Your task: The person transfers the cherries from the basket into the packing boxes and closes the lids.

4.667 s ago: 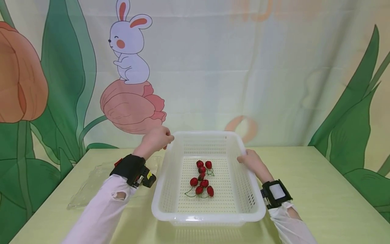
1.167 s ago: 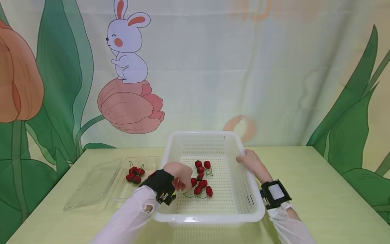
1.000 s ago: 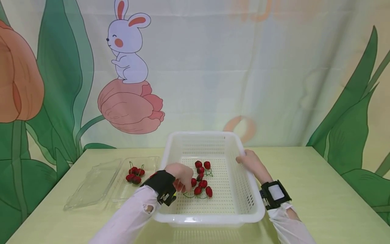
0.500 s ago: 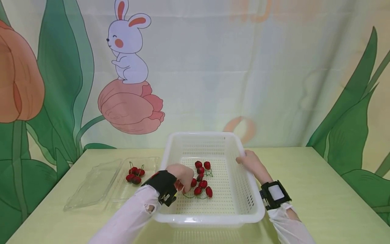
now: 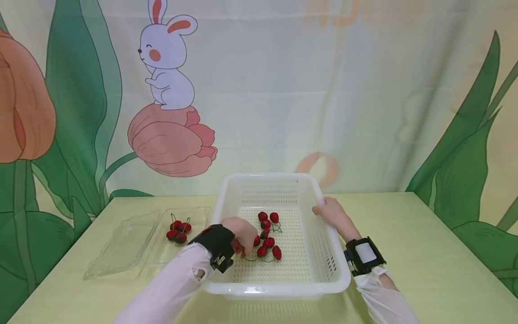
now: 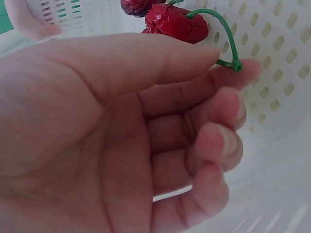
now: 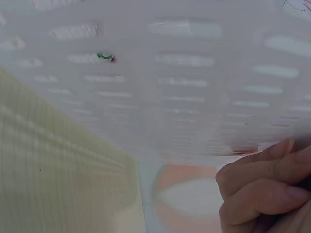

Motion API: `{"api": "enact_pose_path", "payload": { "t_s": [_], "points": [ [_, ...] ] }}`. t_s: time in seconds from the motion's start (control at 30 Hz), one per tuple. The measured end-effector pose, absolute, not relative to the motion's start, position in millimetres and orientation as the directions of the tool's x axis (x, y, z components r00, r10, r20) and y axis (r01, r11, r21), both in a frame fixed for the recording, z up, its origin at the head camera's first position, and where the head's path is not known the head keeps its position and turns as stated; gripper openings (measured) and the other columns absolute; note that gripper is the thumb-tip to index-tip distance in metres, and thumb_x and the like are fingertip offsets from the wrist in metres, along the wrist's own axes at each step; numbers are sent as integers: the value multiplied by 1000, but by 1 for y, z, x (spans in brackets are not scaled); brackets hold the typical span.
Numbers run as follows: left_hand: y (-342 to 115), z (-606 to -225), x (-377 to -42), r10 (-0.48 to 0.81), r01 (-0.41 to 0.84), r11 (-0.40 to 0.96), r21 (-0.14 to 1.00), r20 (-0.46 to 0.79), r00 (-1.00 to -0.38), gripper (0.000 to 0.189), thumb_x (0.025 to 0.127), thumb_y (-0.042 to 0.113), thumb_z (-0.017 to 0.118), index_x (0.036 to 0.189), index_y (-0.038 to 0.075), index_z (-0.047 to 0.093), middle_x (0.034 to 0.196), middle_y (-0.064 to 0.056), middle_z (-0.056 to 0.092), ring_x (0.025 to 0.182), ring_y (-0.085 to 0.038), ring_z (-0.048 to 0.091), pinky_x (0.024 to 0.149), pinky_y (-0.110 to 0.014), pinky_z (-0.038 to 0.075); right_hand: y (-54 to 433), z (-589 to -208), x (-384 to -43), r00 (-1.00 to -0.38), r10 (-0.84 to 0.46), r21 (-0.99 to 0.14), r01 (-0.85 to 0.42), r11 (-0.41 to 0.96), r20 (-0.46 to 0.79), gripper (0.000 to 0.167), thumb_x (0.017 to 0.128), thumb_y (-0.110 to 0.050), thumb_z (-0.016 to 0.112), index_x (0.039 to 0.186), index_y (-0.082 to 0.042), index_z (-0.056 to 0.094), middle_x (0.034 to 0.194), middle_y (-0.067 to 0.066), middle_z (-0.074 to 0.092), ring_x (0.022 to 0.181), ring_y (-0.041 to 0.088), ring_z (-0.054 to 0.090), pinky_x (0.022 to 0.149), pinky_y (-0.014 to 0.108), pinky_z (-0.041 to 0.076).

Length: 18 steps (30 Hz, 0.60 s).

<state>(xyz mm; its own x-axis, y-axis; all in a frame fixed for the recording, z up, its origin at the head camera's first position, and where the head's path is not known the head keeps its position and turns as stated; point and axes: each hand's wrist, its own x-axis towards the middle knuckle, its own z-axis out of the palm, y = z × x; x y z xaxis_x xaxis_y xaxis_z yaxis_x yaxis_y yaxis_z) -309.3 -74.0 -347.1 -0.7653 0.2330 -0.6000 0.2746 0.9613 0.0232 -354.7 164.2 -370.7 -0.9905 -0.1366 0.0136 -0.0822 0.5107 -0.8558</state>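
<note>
A white plastic basket (image 5: 279, 289) with slotted walls stands at the front of the table, with several red cherries (image 5: 269, 242) on green stems lying inside. My left hand (image 5: 241, 232) reaches over the basket's left side, low beside the nearer cherries. In the left wrist view its thumb and index finger pinch a forked green stem (image 6: 228, 30) by its joint, a wrinkled cherry (image 6: 177, 23) hanging at one end; the other fingers are curled. On the right rim, my right hand (image 5: 336, 215) grips the basket, its bent fingers (image 7: 262, 201) under the edge in the right wrist view.
Left of the basket lies an opened clear plastic clamshell box (image 5: 159, 258), its lid (image 5: 125, 245) folded out to the left. Another group of cherries (image 5: 178, 231) sits inside it. Behind the table (image 5: 421, 252) hangs a printed curtain (image 5: 259, 90).
My left hand has come from the basket's far left corner down into it, uncovering the cherries in the clear box. Over the last second it has barely shifted. My right hand keeps its hold.
</note>
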Motion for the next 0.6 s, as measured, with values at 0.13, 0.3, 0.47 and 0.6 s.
{"api": "enact_pose_path", "payload": {
  "t_s": [0.13,0.3,0.47,0.6],
  "points": [
    [-74,-349,-312,269,297,953,59,-616,-741,19,79,8,61,61,4,63,50,-2,49,43,-11,39,43,-22,32,164,-370,-355,-991,-137,-858,-79,507,11,36,79,-6,48,111,11,43,99,25,54,73,31,59,58,41,49],
    [-74,-349,-312,269,276,958,83,-603,-751,19,78,7,60,60,4,61,50,-3,46,42,-12,37,42,-22,32,164,-370,-354,-990,-140,-858,-85,506,16,36,79,-6,48,111,12,44,99,25,54,73,31,58,58,41,49],
    [-75,-348,-311,273,280,957,81,-583,-765,21,79,7,57,58,5,57,50,-2,45,42,-12,36,41,-22,31,164,-370,-354,-990,-140,-859,-88,505,19,36,78,-5,48,110,12,44,98,25,54,73,31,59,58,41,49],
    [-76,-346,-311,261,263,962,80,-568,-780,25,81,7,54,56,6,51,48,-1,39,41,-11,32,40,-23,27,164,-371,-355,-990,-141,-857,-88,507,18,36,79,-5,48,110,11,44,98,25,54,72,31,59,58,41,49]
  ]
}}
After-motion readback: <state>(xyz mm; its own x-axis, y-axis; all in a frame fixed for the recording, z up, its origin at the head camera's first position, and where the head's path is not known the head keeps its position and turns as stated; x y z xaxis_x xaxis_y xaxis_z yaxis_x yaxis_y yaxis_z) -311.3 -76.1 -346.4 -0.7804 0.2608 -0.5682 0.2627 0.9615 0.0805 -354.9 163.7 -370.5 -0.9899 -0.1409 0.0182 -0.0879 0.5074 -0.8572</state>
